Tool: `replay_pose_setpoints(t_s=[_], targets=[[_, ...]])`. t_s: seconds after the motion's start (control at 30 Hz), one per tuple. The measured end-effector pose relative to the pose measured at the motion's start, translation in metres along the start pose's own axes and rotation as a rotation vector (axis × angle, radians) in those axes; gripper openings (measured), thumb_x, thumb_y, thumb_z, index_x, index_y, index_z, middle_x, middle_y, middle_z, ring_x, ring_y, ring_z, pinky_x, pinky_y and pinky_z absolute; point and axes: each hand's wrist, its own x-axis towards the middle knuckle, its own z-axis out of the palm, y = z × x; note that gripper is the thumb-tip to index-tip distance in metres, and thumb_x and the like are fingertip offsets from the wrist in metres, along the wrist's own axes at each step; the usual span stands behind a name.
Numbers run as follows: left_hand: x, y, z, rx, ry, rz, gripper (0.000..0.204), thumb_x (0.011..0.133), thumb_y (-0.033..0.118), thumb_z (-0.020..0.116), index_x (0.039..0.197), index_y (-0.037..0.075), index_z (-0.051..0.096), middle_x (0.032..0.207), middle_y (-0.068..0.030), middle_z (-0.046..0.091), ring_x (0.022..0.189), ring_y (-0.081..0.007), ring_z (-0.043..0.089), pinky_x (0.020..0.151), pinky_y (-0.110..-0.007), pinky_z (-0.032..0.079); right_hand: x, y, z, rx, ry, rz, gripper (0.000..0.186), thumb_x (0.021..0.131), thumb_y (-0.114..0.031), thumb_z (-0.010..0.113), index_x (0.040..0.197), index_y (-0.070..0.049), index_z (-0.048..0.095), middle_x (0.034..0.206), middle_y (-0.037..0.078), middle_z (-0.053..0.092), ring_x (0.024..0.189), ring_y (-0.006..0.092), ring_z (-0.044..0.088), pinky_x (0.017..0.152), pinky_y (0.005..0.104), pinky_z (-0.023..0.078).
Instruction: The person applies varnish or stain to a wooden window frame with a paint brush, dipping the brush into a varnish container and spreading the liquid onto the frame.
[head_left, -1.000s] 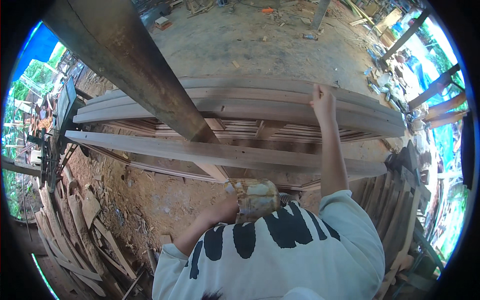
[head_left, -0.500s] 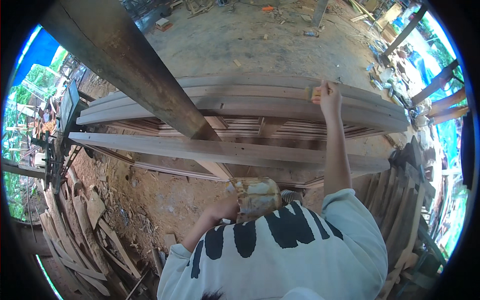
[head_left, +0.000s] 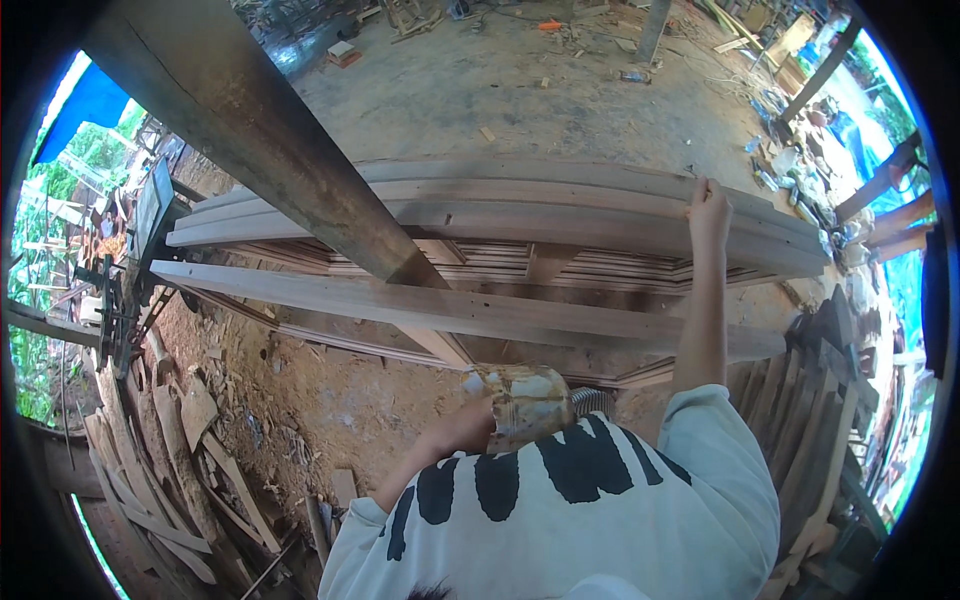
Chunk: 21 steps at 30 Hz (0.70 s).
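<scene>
My right hand (head_left: 709, 207) is closed in a fist over the top rail of a wooden frame (head_left: 560, 215), near its right end. A small tan block-like piece showed in that fist a moment earlier; the hand now mostly hides it. Low in the middle, close to my chest, my left hand (head_left: 468, 428) grips the side of a brown-stained, see-through plastic jug (head_left: 525, 400). The jug's opening and contents cannot be made out. Between me and the frame runs a long pale beam (head_left: 560, 312) with several small dark holes.
A thick wooden post (head_left: 250, 120) slants across the upper left, in front of the frames. Scrap wood (head_left: 185, 470) is heaped at the lower left, and boards (head_left: 800, 440) stack at the right. Shavings litter the ground (head_left: 330, 410). A ribbed grey hose-like piece (head_left: 592, 401) sits beside the jug.
My right hand has slid rightward along the rail, and the tan piece in it has gone mostly out of sight. My left hand still grips the jug. The whole view has shifted slightly.
</scene>
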Motion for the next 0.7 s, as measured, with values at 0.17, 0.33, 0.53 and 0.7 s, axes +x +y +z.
replay_pose_setpoints(t_s=[0.17, 0.33, 0.53, 0.7], targets=[[0.007, -0.005, 0.008, -0.041, -0.026, -0.024, 0.061, 0.073, 0.012, 0.076, 0.129, 0.002, 0.055, 0.129, -0.0139, 0.059, 0.119, -0.0222, 0.053, 0.100, -0.033, 0.041, -0.032, -0.031, 0.025, -0.186, -0.091, -0.239, 0.032, 0.097, -0.031, 0.050, 0.095, -0.003, 0.065, 0.089, 0.020, 0.067, 0.087, 0.0403, 0.064, 0.075, 0.0469, 0.051], [0.020, -0.008, 0.005, -0.083, -0.061, -0.049, 0.062, 0.072, 0.011, 0.077, 0.129, 0.002, 0.054, 0.130, -0.0134, 0.059, 0.118, -0.0216, 0.053, 0.100, -0.033, 0.041, -0.077, -0.089, 0.073, -0.022, -0.408, -0.253, 0.031, 0.098, -0.030, 0.051, 0.098, -0.003, 0.066, 0.092, 0.020, 0.068, 0.076, 0.0338, 0.067, 0.069, 0.0397, 0.053], [0.029, -0.015, 0.002, -0.210, -0.057, -0.110, 0.062, 0.072, 0.007, 0.077, 0.129, 0.001, 0.054, 0.131, -0.0108, 0.058, 0.117, -0.0181, 0.053, 0.099, -0.031, 0.041, -0.047, -0.064, 0.066, 0.555, -0.464, 0.100, 0.039, 0.100, -0.034, 0.050, 0.104, 0.002, 0.065, 0.090, 0.015, 0.069, 0.064, 0.0186, 0.069, 0.055, 0.0282, 0.056], [0.025, 0.015, -0.003, -0.354, -0.007, -0.083, 0.059, 0.074, 0.006, 0.075, 0.130, 0.000, 0.054, 0.128, -0.0097, 0.060, 0.113, -0.0145, 0.055, 0.096, -0.029, 0.043, -0.001, 0.006, 0.011, 0.397, -0.160, 0.152, 0.041, 0.101, -0.035, 0.049, 0.102, 0.002, 0.065, 0.078, 0.012, 0.069, 0.059, 0.0145, 0.067, 0.050, 0.0264, 0.055]])
